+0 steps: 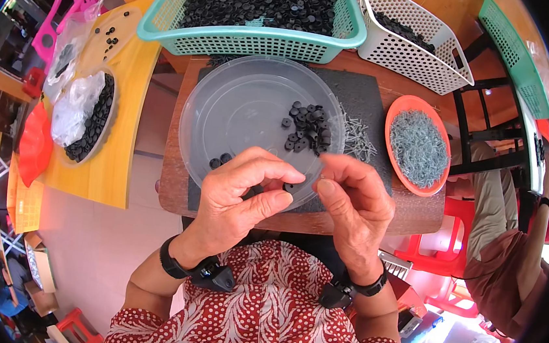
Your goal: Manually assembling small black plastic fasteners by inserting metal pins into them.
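Observation:
Over the near rim of a clear round plastic basin (227,118), my left hand (237,191) pinches a small black round cap (289,187) between thumb and forefinger. Just right of it, my right hand (356,208) has thumb and forefinger pressed together; only a tiny pale bit shows at their tips, too small to name. Inside the basin, a heap of black round caps (308,127) lies to the right, and a few more caps (220,160) lie near my left hand. Loose small metal screws (357,139) are scattered on the dark mat (360,91) beside the basin.
An orange plate (392,110) full of screws stands at the right. Behind the basin are a green basket (252,51) of black parts and a white basket (414,63). A yellow table (114,170) at left bears a bowl of black parts. Another person (501,270) sits at right.

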Tool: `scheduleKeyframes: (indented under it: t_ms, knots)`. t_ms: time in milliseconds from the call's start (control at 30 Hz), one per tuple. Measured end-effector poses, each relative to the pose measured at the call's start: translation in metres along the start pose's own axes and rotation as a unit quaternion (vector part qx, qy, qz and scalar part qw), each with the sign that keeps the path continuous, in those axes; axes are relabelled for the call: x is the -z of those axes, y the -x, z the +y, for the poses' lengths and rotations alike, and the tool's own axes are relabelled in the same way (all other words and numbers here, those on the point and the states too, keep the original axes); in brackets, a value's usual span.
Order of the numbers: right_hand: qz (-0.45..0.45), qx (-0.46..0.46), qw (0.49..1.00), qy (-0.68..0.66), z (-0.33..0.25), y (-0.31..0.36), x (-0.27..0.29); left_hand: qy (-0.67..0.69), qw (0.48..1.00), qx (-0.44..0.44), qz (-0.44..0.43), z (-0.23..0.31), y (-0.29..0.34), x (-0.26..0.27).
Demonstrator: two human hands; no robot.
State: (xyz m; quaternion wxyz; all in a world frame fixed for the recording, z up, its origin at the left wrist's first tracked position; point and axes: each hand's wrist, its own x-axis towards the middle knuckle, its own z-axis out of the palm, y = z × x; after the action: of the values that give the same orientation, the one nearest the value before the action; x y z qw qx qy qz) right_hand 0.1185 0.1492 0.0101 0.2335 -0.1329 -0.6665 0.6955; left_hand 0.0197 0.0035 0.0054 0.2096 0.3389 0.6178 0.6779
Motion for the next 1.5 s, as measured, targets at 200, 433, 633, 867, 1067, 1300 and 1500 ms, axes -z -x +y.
scheduleKeyframes:
  t_ms: [200,433,633,867,1067,1300,1500]
  knots:
    - [-0.033,0.065,0.997,-0.017,0.007,-0.001,0.001,0.097,0.995,0.027,0.002,-0.003,0.004,0.001]
    - [-0.021,0.056,0.996,-0.073,0.007,0.0,-0.007,0.127,0.991,0.05,-0.001,-0.002,0.006,0.0]
    - [-0.036,0.107,0.993,-0.039,0.011,0.0,-0.007,0.117,0.993,0.022,0.022,-0.003,0.007,-0.003]
    - [-0.035,0.156,0.987,0.019,0.018,-0.003,-0.009,0.097,0.995,0.012,0.022,-0.005,0.006,-0.004]
    - [-0.019,0.199,0.976,0.086,0.02,-0.003,-0.01,0.123,0.986,0.11,0.028,0.001,0.011,-0.006]
    - [-0.021,0.227,0.966,0.118,0.025,0.0,-0.012,0.102,0.991,0.071,0.055,-0.004,0.008,-0.006]
    - [-0.021,0.232,0.96,0.153,0.021,0.001,-0.01,-0.038,0.999,-0.006,0.039,-0.003,0.007,0.0]
